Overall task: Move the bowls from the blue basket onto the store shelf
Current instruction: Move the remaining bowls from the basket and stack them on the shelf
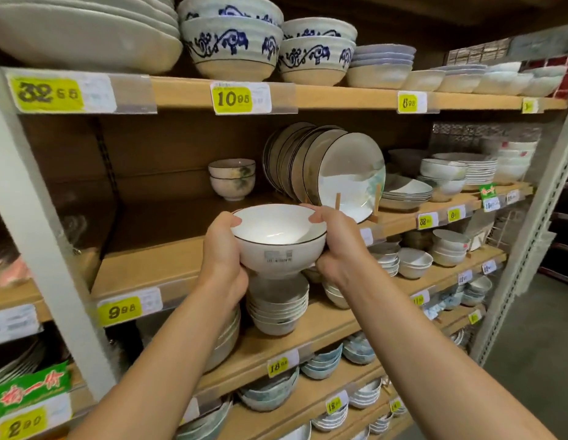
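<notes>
head view | white bowl (278, 236) is hanging in the air before the wooden shelf (155, 268), not on it yet | left hand (224, 258) and right hand (336, 249) are cupping its sides, fingers curled round, thumbs hooking the rim, so it is not slipping | blue basket is not showing

White bowl (278, 239) with thin dark rim — upright, barcode sticker on its side — above the wooden shelf (155, 265).

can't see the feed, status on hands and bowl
Left hand and right hand both grip white bowl, upright. Bowl held before middle shelf, not yet set down. Standing plates close behind right hand.
</notes>
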A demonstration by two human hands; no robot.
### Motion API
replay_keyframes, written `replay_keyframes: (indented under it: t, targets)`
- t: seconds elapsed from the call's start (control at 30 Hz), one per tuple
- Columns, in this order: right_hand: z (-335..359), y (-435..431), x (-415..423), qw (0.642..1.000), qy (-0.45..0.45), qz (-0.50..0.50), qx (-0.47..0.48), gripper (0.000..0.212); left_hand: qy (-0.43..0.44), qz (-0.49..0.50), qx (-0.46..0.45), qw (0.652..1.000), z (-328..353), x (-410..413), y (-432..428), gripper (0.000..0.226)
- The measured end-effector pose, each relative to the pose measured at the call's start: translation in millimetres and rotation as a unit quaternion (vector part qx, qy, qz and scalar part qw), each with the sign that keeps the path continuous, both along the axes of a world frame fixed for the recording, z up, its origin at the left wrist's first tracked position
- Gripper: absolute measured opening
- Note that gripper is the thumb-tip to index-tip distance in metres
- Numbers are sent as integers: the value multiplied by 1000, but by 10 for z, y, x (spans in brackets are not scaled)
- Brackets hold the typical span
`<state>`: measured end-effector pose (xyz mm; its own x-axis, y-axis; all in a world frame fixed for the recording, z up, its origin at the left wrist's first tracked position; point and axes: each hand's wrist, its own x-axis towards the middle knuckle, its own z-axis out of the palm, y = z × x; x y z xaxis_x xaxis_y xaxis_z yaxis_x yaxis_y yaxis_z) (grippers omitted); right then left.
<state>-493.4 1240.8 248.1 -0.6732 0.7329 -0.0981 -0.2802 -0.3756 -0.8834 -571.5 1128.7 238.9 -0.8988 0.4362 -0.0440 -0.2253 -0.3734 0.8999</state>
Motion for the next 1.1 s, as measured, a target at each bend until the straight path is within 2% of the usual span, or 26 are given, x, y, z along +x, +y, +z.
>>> replay_keyframes:
  t: [0.17, 0.23, 0.47, 0.6, 0.7, 0.77, 0.93, 1.0, 1.1]
  targets:
    - [80, 347, -421, 998, 11, 56, -14, 39, 47, 29, -9, 998, 78, -338, 264, 26]
    - [112, 496, -597, 997, 17, 72, -17, 36, 60, 36, -10, 998, 113, -473, 361, 37]
    - [301, 815, -1232, 994, 11, 108, 7, 19, 32, 122, 6, 992, 131, -654, 693, 37]
    - [324, 830, -1590, 995, -6, 97, 28, 39, 41, 163, -18, 986, 143, -639, 906, 50]
    - [283, 784, -1764, 993, -27, 115, 12, 26, 28, 221, -53, 974, 235, -776, 971, 43]
    - [247, 793, -1872, 991, -14, 133, 1, 30, 1, 232, -61, 971, 317, -912, 929, 34]
    - [251, 893, -2102, 981, -29, 190, 13, 48, -11, 227, -96, 969, 449, -1322, 709, 30]
    - [292, 916, -2175, 973, -22, 228, -20, 43, -21, 196, -119, 973, 494, -1510, 660, 37]
    - [358, 932, -2296, 967, 61, 243, -49, 22, -4, 81, -117, 990, 544, -1811, 654, 50]
